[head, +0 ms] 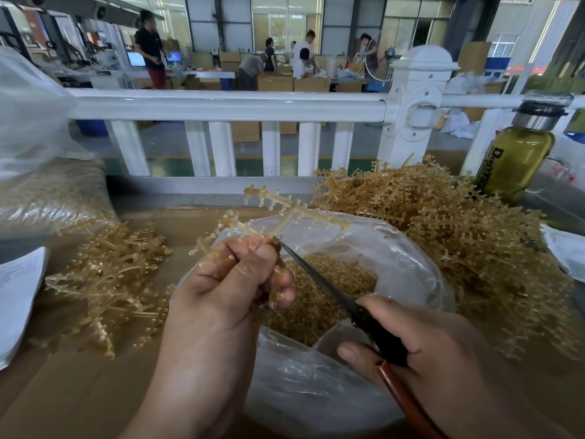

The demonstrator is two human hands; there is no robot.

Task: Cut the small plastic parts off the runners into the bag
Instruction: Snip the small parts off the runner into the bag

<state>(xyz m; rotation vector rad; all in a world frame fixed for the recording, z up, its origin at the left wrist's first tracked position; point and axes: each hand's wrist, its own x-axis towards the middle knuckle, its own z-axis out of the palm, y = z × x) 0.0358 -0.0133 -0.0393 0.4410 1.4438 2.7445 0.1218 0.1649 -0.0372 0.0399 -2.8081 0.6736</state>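
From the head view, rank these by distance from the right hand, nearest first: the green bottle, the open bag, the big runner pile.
1. The open bag: directly under the right hand.
2. The big runner pile: just past the bag, on the right.
3. The green bottle: behind that pile, far right, by the railing.

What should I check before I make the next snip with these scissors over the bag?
1. Grip of left hand on runner: ok.
2. Hold of right hand on scissors: ok.
3. Blade tip placed at the runner: ok.
4. Left-hand fingers clear of the blades: cannot tell, the tip sits very close to them.
5. Mouth of bag open beneath the cut: ok.
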